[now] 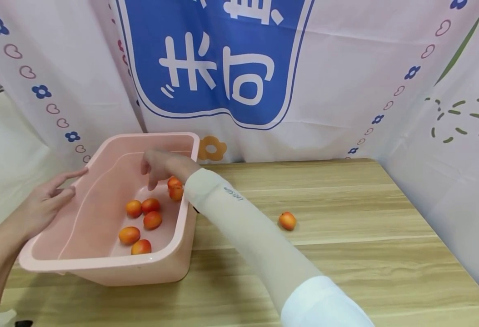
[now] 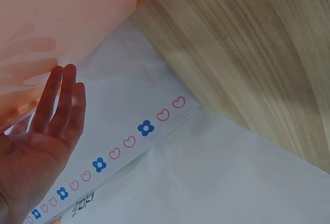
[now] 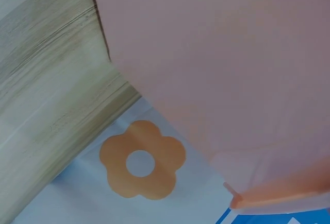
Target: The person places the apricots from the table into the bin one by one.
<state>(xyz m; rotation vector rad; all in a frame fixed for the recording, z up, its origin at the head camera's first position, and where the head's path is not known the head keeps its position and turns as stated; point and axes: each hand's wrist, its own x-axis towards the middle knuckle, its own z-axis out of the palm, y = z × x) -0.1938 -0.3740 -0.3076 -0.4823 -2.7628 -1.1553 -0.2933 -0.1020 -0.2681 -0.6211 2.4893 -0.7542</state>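
My right hand [image 1: 157, 164] hangs over the inside of the pink tub [image 1: 100, 265], fingers loosely curled and pointing down, holding nothing that I can see. Just below my fingertips, against the tub's right wall, sit two small orange fruits [image 1: 175, 188], one touching the other. My left hand [image 1: 45, 204] is spread with straight fingers against the outside of the tub's left rim; in the left wrist view my open palm [image 2: 38, 147] lies flat beside the tub's pink wall [image 2: 72, 7], the fingers close together.

The tub is rectangular with rounded corners and a wide lip. Besides the pair near my right hand, five more fruits lie on its floor: two touching in the middle [image 1: 142, 207], one just in front of them [image 1: 152, 220], and two nearer the front wall [image 1: 135, 240]. They are orange with redder patches.

One more fruit of the same kind [image 1: 287, 220] lies outside the tub, well off to its right on the wooden table [image 1: 346, 254], past my white-sleeved forearm.

The tub stands at the table's left end. Behind the tub hangs a white cloth backdrop [image 1: 346, 81] printed with small blue flowers and pink hearts, a big blue panel with white characters, and an orange flower [image 3: 142, 159] right by the tub's back corner.
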